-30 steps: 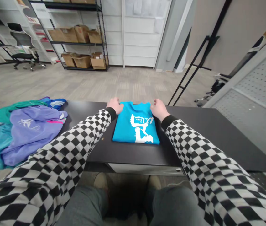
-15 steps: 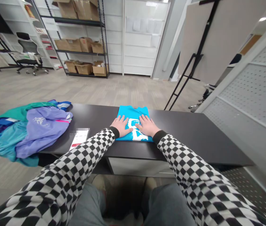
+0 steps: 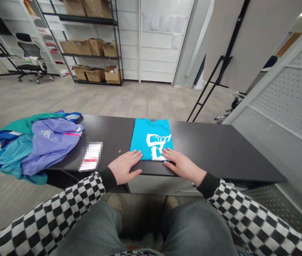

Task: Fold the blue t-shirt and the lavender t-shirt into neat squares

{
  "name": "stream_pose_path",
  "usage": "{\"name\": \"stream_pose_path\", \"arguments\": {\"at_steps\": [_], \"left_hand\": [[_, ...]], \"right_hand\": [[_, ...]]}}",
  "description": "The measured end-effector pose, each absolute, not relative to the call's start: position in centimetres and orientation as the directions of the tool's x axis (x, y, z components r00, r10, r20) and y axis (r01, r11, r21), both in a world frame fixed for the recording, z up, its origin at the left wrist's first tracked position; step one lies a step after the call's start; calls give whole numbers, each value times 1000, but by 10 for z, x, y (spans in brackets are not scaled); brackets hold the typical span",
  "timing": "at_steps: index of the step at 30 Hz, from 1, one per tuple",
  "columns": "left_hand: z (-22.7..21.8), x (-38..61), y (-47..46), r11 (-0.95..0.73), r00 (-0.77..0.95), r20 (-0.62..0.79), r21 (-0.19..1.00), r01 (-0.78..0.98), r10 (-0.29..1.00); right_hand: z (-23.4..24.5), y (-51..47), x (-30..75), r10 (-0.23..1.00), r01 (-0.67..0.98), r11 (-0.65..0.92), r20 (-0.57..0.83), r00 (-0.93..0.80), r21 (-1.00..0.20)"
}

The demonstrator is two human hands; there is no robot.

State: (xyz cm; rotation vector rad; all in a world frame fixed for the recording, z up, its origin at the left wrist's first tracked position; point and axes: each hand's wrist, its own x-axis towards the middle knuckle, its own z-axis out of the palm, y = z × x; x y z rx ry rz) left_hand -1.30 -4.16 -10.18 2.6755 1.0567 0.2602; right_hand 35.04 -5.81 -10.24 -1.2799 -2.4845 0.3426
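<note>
My left hand (image 3: 124, 167) and right hand (image 3: 182, 165) lie open and flat on the surface (image 3: 215, 149), fingers at the near edge of the folded blue T-shirt (image 3: 141, 137), as if keeping it square. It sits neatly rectangular, print up, straight ahead; a heap of clothes (image 3: 42, 142) lies off to my left.
</note>
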Motion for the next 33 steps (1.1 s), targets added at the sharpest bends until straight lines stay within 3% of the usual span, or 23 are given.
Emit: {"name": "stream_pose_path", "arguments": {"at_steps": [6,12,15,17,21,24,29,33], "left_hand": [[-113,-27,-77,-796,772,194,179,578,605],[-128,-23,-76,-814,760,316,78,576,568],[-132,-23,-70,-846,780,350,78,528,519],[-127,-23,-73,-881,796,388,110,460,464],[-86,-8,-101,-911,776,486,302,282,402],[-30,22,-121,-800,717,461,556,226,523],[40,102,-85,-398,638,294,917,22,712],[30,180,5,45,639,41,992,-117,768]], "right_hand": [[-111,-118,350,803,764,591,271,-530,-259],[-114,-148,366,812,798,575,247,-529,-179],[-118,-143,375,836,813,538,262,-482,-223],[-116,-146,382,831,771,550,307,-464,-322],[-92,-180,402,849,583,528,387,-359,-617],[-56,-213,422,923,485,384,336,-186,-786],[9,-207,463,940,258,200,259,223,-945],[36,-129,509,963,71,-48,-27,268,-996]]}}
